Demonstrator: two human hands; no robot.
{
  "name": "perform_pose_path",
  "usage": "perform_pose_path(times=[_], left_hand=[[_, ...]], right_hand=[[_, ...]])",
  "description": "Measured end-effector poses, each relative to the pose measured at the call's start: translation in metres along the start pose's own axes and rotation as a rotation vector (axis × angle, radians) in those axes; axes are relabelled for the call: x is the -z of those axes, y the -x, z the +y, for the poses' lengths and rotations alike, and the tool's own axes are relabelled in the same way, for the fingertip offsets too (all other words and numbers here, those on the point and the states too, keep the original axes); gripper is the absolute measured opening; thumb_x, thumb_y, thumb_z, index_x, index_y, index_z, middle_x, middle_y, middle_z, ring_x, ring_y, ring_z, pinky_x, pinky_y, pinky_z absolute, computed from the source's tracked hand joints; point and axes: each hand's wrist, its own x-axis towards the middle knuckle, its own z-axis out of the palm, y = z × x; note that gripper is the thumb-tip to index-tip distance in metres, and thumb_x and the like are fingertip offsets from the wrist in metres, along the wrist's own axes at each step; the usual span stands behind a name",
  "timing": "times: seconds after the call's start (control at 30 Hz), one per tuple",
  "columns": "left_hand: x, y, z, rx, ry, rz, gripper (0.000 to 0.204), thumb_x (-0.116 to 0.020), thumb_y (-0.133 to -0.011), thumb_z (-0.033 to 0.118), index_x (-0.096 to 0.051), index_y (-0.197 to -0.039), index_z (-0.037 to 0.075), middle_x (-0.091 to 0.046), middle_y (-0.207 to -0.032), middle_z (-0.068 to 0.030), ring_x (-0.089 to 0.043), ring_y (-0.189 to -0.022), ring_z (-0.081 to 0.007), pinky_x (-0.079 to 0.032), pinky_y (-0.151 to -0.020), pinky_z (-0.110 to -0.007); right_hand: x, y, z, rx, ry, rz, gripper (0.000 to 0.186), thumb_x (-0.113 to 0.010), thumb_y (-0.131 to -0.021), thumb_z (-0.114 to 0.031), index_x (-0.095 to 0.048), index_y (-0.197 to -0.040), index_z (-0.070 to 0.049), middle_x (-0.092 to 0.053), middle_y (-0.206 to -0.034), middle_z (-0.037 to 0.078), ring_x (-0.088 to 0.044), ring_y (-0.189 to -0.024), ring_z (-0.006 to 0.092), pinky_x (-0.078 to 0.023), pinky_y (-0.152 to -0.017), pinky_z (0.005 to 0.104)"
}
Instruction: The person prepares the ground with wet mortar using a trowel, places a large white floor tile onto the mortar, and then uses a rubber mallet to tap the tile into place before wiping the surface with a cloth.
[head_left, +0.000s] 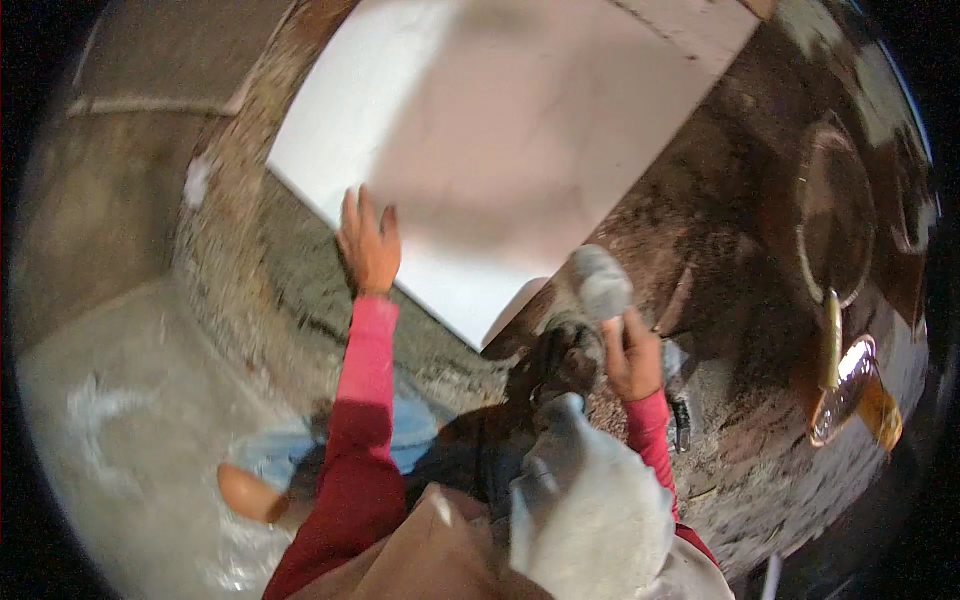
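Note:
A large pale sheet or board (480, 130), white with a broad pinkish shadowed area, lies ahead with one corner pointing toward me. My left hand (372, 250) rests at its near left edge, fingers stretched out and holding nothing. In my right hand (632, 358), just right of the near corner, is a rounded grey-white lump (602, 284), blurred, gripped from below. Whether it is a pad, a brush head or a bundle of cloth I cannot make out. The sheet's corner curls up slightly beside it.
Dark, rough ground surrounds the sheet. On the right lie an oval hoop (802, 240) with a yellowish handle (831, 340), a shiny oval object (846, 392) and an orange-yellow piece (880, 415). Smooth grey floor (130, 400) spreads on the left. A whitish cloth (590, 500) covers my right leg.

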Motion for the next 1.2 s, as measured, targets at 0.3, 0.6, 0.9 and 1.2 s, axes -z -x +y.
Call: perform_pose_path(times=[0.3,0.6,0.9,1.2], left_hand=[[0.068,-0.048,-0.095,0.03,0.103,-0.305,0.022,-0.068,-0.092,0.027,-0.075,-0.109,0.015,-0.074,-0.099,-0.0131,-0.069,-0.087,-0.0334,-0.042,-0.104,-0.05],[0.179,-0.042,-0.19,-0.342,-0.097,-0.377,0.016,-0.078,-0.079,0.022,-0.069,-0.089,0.014,-0.068,-0.08,-0.0124,-0.069,-0.083,-0.0342,-0.052,-0.075,-0.048],[0.04,-0.077,-0.182,-0.389,0.126,0.141,0.039,-0.059,-0.093,0.028,-0.061,-0.126,0.007,-0.055,-0.138,-0.0147,-0.05,-0.13,-0.0295,-0.036,-0.109,-0.053],[0.067,-0.133,-0.284,0.161,0.278,0.36,0.022,-0.071,-0.089,0.021,-0.067,-0.11,0.015,-0.06,-0.121,-0.0041,-0.055,-0.118,-0.0282,-0.035,-0.102,-0.055]], right_hand=[[0.006,0.01,0.018,0.06,0.031,0.009,0.027,-0.05,-0.106,-0.02,-0.061,-0.113,0.004,-0.06,-0.085,0.011,-0.052,-0.077,0.0131,-0.044,-0.069,0.029],[-0.001,-0.039,0.059,0.112,0.142,-0.049,0.035,-0.055,-0.105,-0.028,-0.061,-0.12,0.004,-0.059,-0.088,0.008,-0.051,-0.076,0.0127,-0.041,-0.066,0.0267],[-0.099,-0.098,-0.05,0.183,0.622,-0.11,0.028,-0.062,-0.1,-0.025,-0.06,-0.112,0.0,-0.063,-0.105,0.026,-0.059,-0.1,0.0414,-0.047,-0.083,0.0472],[-0.157,-0.131,-0.075,0.331,0.887,-0.134,0.029,-0.062,-0.096,-0.021,-0.051,-0.111,0.002,-0.047,-0.138,0.029,-0.049,-0.124,0.0458,-0.046,-0.094,0.0547]])
